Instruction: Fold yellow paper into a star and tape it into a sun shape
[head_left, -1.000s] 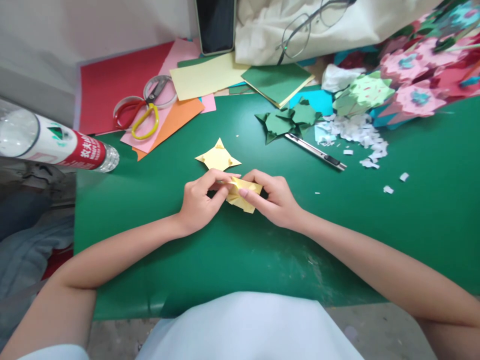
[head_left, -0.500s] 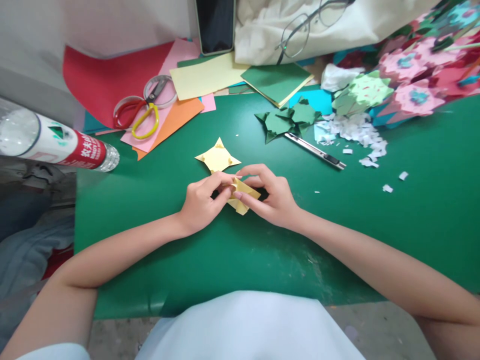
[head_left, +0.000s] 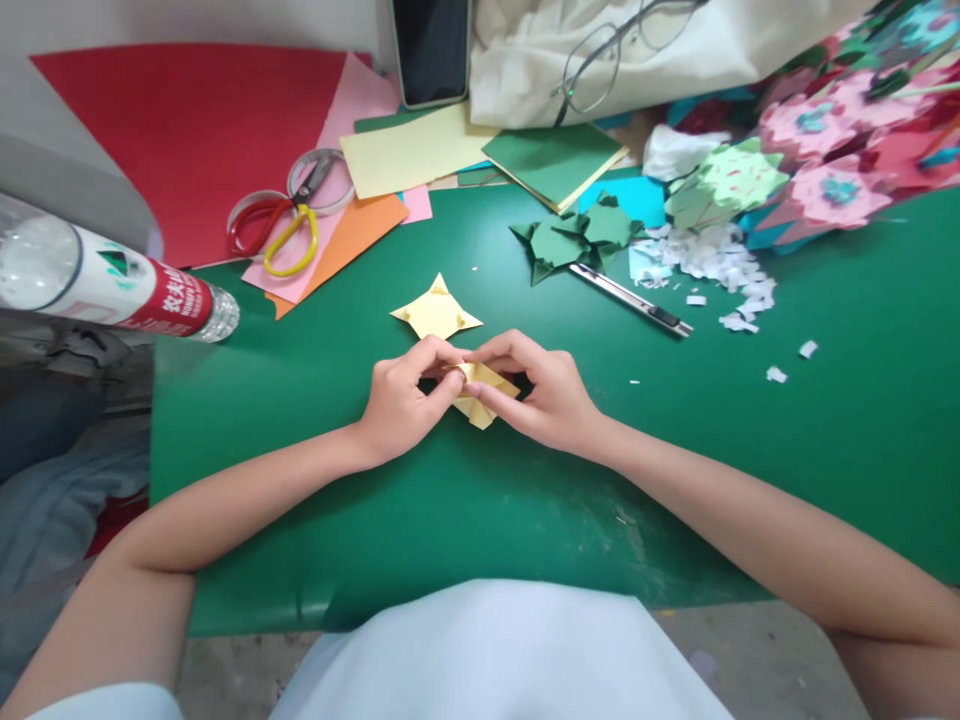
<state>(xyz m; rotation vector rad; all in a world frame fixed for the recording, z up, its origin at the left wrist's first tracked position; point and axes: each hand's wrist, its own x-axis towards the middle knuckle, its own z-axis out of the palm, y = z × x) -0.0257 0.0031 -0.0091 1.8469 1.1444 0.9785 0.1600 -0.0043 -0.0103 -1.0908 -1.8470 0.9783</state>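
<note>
Between my two hands is a folded piece of yellow paper (head_left: 486, 398), low over the green table. My left hand (head_left: 409, 395) pinches its left corner between thumb and fingers. From the other side, my right hand (head_left: 544, 392) grips the same paper, thumb along the near face and fingers behind. The fingertips of both hands almost meet at the upper fold and hide part of it. Just beyond them lies a four-pointed yellow paper star (head_left: 437, 308) with curled bits at its points.
Scissors (head_left: 300, 215) rest on coloured paper beside a tape roll, with a red sheet (head_left: 202, 140) behind. A water bottle (head_left: 112, 275) lies left. Right are a utility knife (head_left: 630, 300), green folded paper (head_left: 559, 245), white scraps (head_left: 712, 260) and paper flowers (head_left: 832, 200). A phone (head_left: 431, 50) is behind.
The red sheet at the back left has flattened out and spreads further left. My hands have shifted only slightly, still on the folded yellow paper.
</note>
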